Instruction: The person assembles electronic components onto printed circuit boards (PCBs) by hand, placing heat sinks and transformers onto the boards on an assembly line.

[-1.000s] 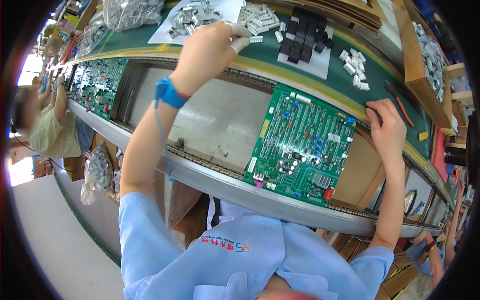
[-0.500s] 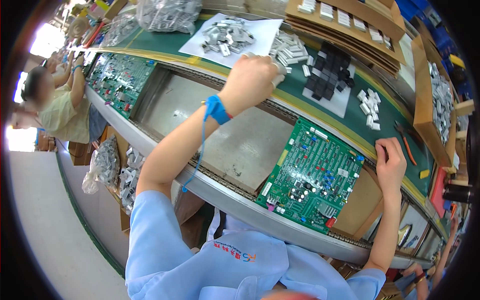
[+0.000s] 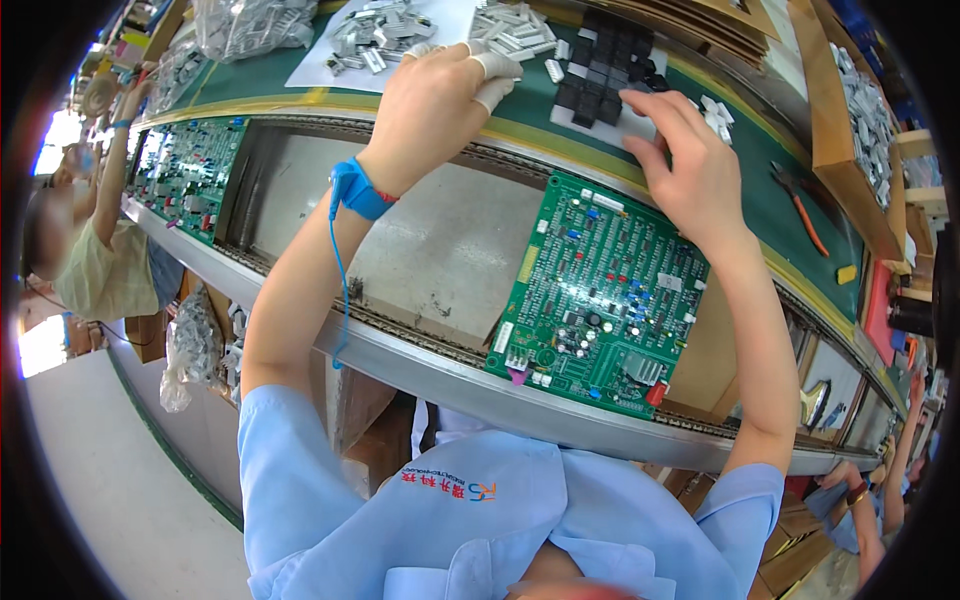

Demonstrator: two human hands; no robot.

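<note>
Where the blue cloth shirt (image 3: 480, 510) ends, a smooth metal rail (image 3: 420, 370) runs across, bent by the lens. Just beyond it lies the board (image 3: 600, 300), a flat green rectangle, glossy at its middle and rough with soldered-in parts: round black cans, blue and red bits, a finned grey heatsink (image 3: 643, 368). It spans the track between the front and back edges; to its left shows a scuffed grey pan (image 3: 430, 240).

Past the board, the right hand (image 3: 690, 165) hangs over the back edge, its forefinger stretched and the thumb apart from it. The forefinger's tip is at the near edge of the black blocks (image 3: 605, 75), square and dull; whether it touches them I cannot tell.

The left hand (image 3: 430, 115), strapped at the wrist with a blue band (image 3: 362, 190), wears pale, wrinkled finger covers. Its fingers curl close together beside the white strips (image 3: 512, 30), slim and toothed; whether they grip one I cannot tell.

Farther right, orange-handled pliers (image 3: 808, 225) rest on the green mat (image 3: 765, 155). At the far side are a crinkled clear bag (image 3: 250, 25) and a brown carton (image 3: 835, 120).
</note>
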